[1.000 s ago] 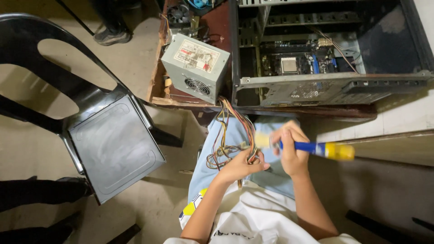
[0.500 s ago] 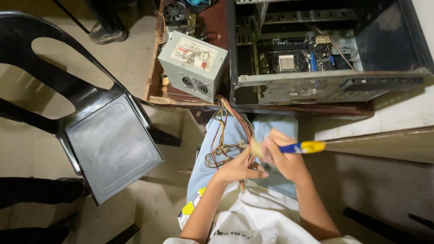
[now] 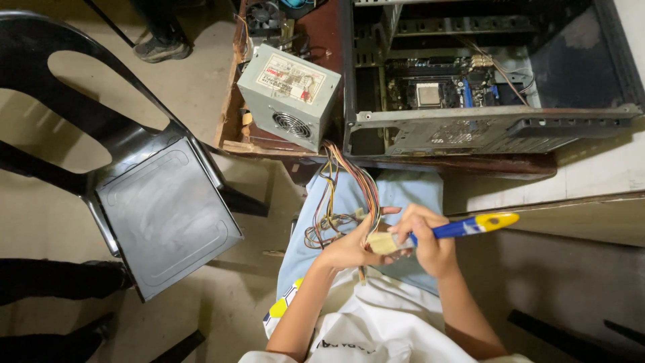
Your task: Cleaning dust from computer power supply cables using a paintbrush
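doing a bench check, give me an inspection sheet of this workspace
surface: dark wooden table, worn front edge
job's things: blue and yellow paintbrush; grey power supply at table edge
clutter: loose fan, small parts behind the supply
grippers: left hand holds the cable ends; right hand grips the brush, bristles on them
cables: coloured cable bundle hangs from supply to lap
surroundings: open computer case; black plastic chair; someone's shoe

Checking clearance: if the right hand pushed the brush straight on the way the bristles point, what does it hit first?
The right hand holds a blue-and-yellow-handled paintbrush with its bristles aimed at the left hand. The first contact would be the bundle of coloured wires held there; the bristles look already against it, though depth is unclear.
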